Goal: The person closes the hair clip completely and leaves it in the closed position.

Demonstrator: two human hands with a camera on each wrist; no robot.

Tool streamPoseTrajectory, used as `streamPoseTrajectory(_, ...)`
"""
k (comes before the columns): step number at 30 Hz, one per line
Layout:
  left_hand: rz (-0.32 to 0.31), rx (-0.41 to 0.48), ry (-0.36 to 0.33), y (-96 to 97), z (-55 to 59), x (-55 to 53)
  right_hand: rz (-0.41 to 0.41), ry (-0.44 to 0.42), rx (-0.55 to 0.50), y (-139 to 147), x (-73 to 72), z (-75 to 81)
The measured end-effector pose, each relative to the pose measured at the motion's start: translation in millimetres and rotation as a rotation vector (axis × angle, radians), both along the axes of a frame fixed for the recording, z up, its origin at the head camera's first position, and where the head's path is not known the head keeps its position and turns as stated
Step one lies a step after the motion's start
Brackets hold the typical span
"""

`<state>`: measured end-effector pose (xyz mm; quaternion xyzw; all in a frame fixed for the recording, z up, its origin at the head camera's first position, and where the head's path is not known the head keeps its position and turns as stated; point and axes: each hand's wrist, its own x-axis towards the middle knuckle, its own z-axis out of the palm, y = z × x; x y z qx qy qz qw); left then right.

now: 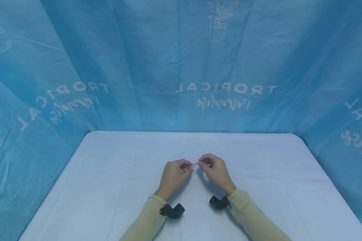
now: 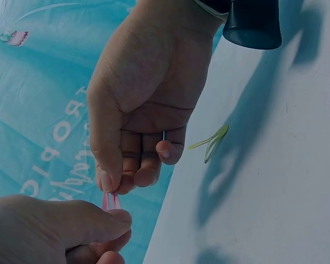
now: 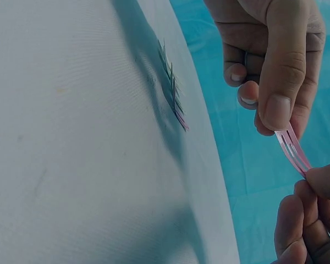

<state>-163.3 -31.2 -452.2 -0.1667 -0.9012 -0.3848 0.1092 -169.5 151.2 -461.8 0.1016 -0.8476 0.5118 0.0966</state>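
Observation:
A slim pink snap hair clip point(image 3: 292, 151) is stretched between both hands above the table. My left hand point(image 1: 174, 176) pinches one end between thumb and fingertips, and my right hand point(image 1: 216, 172) pinches the other. The clip's slotted middle shows between the thumbs in the right wrist view. In the left wrist view a yellow-green hair clip point(image 2: 213, 142) lies on the white table, its prongs spread apart. Thin green and pink pieces point(image 3: 173, 91), perhaps more clips seen edge-on, lie on the table in the right wrist view.
A white cloth covers the table point(image 1: 87, 187). Blue curtains point(image 1: 181, 60) with mirrored lettering hang behind it and on both sides. A dark camera mount point(image 1: 173, 211) sits at the left wrist, another mount point(image 1: 219, 203) at the right.

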Motion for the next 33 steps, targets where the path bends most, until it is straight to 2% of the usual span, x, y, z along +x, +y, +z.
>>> streamPoseTrajectory(23, -0.011, -0.065, -0.010, -4.3, 4.2, 0.4, -0.030, -0.040, -0.050, -8.9, -7.0, 4.8)
streamPoseTrajectory(33, 0.021, -0.121, -0.011, -8.1, 5.4, -1.8, -0.030, -0.025, -0.050, -14.0, -10.7, 3.1)
